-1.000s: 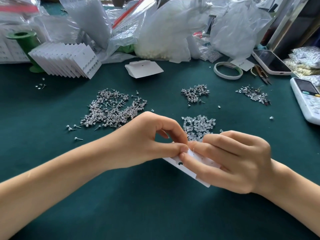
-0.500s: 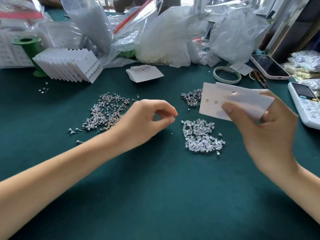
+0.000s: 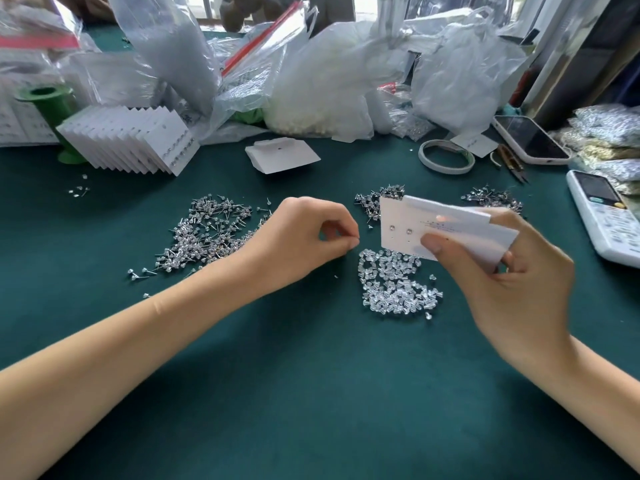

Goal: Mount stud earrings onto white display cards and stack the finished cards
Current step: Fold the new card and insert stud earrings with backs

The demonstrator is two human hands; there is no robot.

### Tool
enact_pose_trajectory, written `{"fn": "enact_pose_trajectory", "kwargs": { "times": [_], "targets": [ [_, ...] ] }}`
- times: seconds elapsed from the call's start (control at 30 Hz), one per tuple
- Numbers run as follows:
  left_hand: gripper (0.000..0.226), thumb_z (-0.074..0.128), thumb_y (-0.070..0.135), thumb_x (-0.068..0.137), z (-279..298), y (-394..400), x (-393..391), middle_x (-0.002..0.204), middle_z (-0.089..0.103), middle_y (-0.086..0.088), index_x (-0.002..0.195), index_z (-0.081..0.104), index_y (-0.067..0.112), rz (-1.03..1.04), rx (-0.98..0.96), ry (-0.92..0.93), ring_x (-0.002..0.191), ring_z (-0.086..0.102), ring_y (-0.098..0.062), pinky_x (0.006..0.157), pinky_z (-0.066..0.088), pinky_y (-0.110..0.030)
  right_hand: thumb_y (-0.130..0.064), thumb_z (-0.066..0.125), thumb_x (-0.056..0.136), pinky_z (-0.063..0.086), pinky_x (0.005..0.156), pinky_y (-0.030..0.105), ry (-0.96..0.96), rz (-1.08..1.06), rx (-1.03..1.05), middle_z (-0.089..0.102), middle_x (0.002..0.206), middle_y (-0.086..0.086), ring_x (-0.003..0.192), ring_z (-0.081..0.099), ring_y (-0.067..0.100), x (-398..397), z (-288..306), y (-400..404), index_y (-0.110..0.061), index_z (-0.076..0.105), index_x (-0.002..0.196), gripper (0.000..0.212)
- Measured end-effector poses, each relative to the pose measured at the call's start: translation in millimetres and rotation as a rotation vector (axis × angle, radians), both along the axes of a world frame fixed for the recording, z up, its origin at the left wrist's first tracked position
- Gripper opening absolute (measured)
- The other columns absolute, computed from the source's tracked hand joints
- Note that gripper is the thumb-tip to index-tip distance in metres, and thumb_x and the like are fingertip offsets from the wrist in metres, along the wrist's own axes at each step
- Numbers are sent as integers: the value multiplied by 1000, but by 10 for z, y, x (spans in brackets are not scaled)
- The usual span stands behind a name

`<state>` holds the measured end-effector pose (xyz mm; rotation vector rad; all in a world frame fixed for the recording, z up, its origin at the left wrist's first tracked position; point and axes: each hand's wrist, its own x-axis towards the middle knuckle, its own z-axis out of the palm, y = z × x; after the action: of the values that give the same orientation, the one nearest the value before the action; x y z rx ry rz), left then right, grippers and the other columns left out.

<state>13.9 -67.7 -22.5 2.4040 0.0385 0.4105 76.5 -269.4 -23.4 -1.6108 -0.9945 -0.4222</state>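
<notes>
Two hands over the green table [image 3: 311,393], one holding a card.
Right hand [image 3: 512,289] grips a white card [image 3: 401,223] above the clear backs [image 3: 398,289]; left hand [image 3: 298,242] has fingers curled, thumb meeting fingertip, whether on anything I cannot tell; earrings [image 3: 207,233] lie beside it.

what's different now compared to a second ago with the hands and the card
The left hand let go of the card and drew back to the left, beside the pile of studs. The right hand lifted the card up and to the right, above the clear backs, its front with two studs now showing. The stacked cards stayed put.
</notes>
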Motion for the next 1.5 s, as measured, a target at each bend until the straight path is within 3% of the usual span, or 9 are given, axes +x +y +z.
{"fn": "enact_pose_trajectory", "kwargs": {
  "times": [0.07, 0.13, 0.23, 0.33, 0.4, 0.57, 0.83, 1.03, 1.5],
  "targets": [
    [7, 72, 3, 78, 50, 40, -23, 79, 72, -5, 81, 72, 9, 26, -271, 47, 68, 62, -7, 65, 46, -11, -15, 72, 84, 46, 55, 10, -235, 37, -69, 64, 89, -35, 63, 62, -3, 27, -11, -32, -13, 67, 87, 6],
    [9, 74, 2, 76, 113, 73, -59, 77, 73, -2, 80, 72, 10, 44, -475, 84, 68, 63, -4, 67, 49, -11, -7, 68, 85, 48, 48, 29, -487, 124, -180, 72, 87, -7, 58, 65, 21, 67, -29, -67, -8, 66, 93, 8],
    [10, 77, 11, 74, 233, 68, -140, 77, 73, 4, 78, 74, 19, 41, -628, 155, 72, 65, -2, 73, 50, -11, -5, 53, 93, 43, 46, 25, -701, 198, -345, 73, 81, 5, 57, 65, 25, 79, -4, -61, -11, 75, 95, 23],
    [11, 78, 22, 69, 343, -15, -238, 77, 73, 4, 80, 75, 22, -86, -650, 265, 74, 66, -2, 71, 49, -11, -1, 59, 88, 35, 45, 22, -876, 182, -447, 71, 75, 5, 46, 54, 23, 38, -8, -21, -11, 77, 88, 21],
    [12, 77, 17, 70, 365, -100, -291, 80, 74, 2, 81, 76, 17, -167, -646, 299, 76, 67, -3, 71, 49, -11, -1, 65, 83, 36, 42, 23, -935, 184, -462, 70, 73, 5, 43, 49, 22, 14, -20, -6, -13, 77, 86, 18],
    [11, 71, 3, 80, 354, -222, -376, 85, 75, -3, 88, 75, 10, -258, -588, 341, 79, 69, -8, 74, 51, -15, 2, 74, 75, 34, 39, 25, -979, 183, -486, 67, 67, 4, 42, 45, 22, 11, -41, -16, -14, 77, 83, 18],
    [10, 72, 6, 78, 353, -263, -388, 80, 73, 3, 86, 74, 11, -290, -368, 264, 74, 67, -5, 69, 48, -12, -1, 62, 87, 37, 38, 27, -953, 200, -483, 63, 62, 6, 43, 44, 23, -8, -25, -20, -11, 77, 82, 18],
    [11, 72, 8, 80, 358, -249, -387, 81, 74, 6, 86, 75, 16, -302, -303, 272, 78, 68, -13, 78, 53, -34, -5, 63, 88, 40, 38, 26, -909, 215, -484, 65, 63, 7, 43, 50, 24, -30, -15, -29, -11, 77, 83, 16],
    [11, 72, 2, 79, 354, -231, -398, 79, 74, 2, 86, 75, 10, -364, -274, 307, 74, 69, -5, 75, 53, -16, -4, 62, 90, 31, 44, 23, -937, 212, -469, 62, 61, 4, 44, 47, 20, -60, -34, -14, -13, 77, 85, 18]
  ]
}}
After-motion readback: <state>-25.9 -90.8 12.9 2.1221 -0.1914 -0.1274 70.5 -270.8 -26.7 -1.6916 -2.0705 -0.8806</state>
